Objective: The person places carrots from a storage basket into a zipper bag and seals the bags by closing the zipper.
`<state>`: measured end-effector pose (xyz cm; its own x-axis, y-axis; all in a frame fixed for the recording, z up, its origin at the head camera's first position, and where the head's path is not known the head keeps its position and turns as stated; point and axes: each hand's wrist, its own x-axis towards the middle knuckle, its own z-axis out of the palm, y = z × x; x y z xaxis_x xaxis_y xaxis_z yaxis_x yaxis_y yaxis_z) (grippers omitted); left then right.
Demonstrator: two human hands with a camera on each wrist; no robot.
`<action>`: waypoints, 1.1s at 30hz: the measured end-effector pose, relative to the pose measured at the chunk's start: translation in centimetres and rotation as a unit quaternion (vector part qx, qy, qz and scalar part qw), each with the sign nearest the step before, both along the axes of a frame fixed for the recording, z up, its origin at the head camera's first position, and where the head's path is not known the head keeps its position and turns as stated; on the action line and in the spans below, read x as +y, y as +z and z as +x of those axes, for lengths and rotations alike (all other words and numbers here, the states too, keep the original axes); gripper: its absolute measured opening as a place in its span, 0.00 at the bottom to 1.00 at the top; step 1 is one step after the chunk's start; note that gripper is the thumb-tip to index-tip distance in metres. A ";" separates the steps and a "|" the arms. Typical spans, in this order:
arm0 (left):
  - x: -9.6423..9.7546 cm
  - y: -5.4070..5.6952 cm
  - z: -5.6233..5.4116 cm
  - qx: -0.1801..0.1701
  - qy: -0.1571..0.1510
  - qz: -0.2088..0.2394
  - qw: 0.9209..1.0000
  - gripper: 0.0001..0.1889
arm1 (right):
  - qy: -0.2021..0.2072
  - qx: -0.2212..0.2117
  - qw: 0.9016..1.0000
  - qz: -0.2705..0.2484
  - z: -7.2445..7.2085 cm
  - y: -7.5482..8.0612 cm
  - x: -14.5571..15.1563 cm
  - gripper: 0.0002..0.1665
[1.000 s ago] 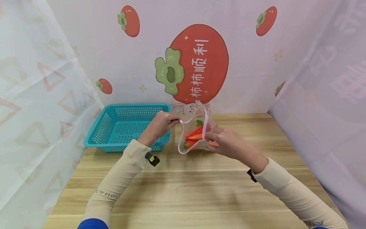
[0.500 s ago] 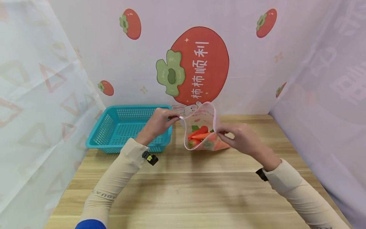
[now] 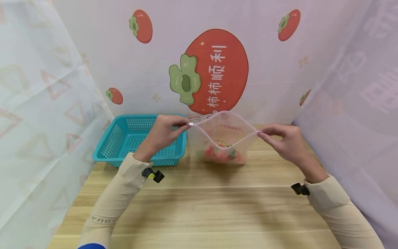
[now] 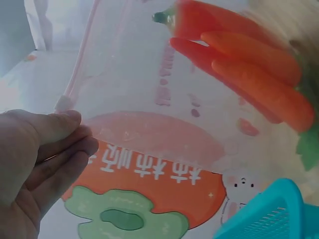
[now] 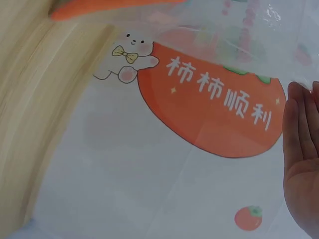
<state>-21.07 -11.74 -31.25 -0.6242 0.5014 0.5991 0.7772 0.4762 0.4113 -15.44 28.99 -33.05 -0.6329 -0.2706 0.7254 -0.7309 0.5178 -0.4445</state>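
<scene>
A translucent zip bag with a pink-edged mouth spreads between both hands, its mouth parted in a diamond shape. My left hand pinches the left corner beside the white slider. At the opposite corner, my right hand grips the edge between thumb and fingers. Orange carrots, a red vegetable with a green stem and green leaves lie inside, blurred through the plastic in the head view. Only part of the right hand shows in the right wrist view.
A turquoise plastic basket stands on the wooden table, left of the bag and partly behind my left hand. A printed cloth backdrop rises at the table's back, with cloth along both sides.
My right hand has moved right and my left hand slightly left. The bag's mouth has been pulled wider and flatter, and its front now covers most of the vegetables.
</scene>
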 end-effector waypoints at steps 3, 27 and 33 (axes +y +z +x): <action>-0.8 0.5 0.8 -0.007 0.005 -0.003 1.000 0.07 | 0.014 -0.034 0.999 -0.031 0.6 0.0 0.6 0.13; -3.1 -1.4 3.2 -0.208 -0.011 0.139 0.968 0.05 | 0.017 -0.157 0.982 -0.104 1.1 -0.2 0.2 0.03; -1.6 -4.9 1.3 -0.180 -0.007 0.185 0.966 0.06 | -0.020 -0.132 0.984 -0.117 -1.1 -2.9 -0.4 0.02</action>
<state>-19.77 -13.35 -36.13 -0.8208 0.3038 0.4838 0.5567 0.2353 0.7967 -16.55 28.62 -35.95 -0.8142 -0.0869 0.5741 -0.5554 0.4049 -0.7264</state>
